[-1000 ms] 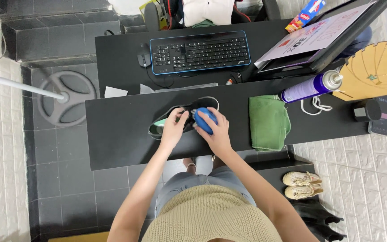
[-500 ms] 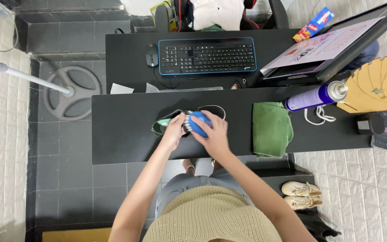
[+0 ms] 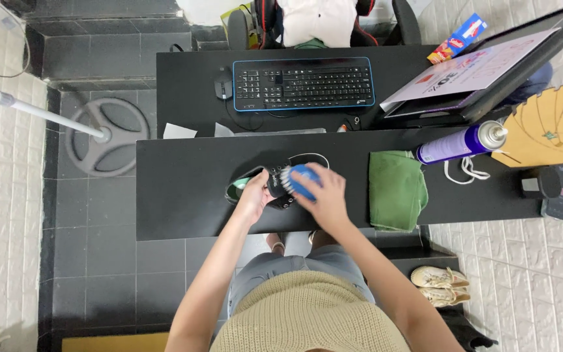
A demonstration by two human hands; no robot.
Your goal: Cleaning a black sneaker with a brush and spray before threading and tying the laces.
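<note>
Seen from the head camera, the left hand [image 3: 255,195] presses down on a black shoe with a green inside and white sole edge [image 3: 270,184], its grip closed over the shoe's heel end, at the middle of the long black worktop [image 3: 184,189]. The right hand [image 3: 324,195] has its grip wrapped around a blue plastic brush with pale bristles [image 3: 300,180], the bristles touching the shoe. Just to the right lies a folded green cloth [image 3: 395,189], and beyond it a purple spray can with a white cap [image 3: 461,143] on its side. A black keyboard with a blue rim [image 3: 303,83] sits on the farther black desk.
</note>
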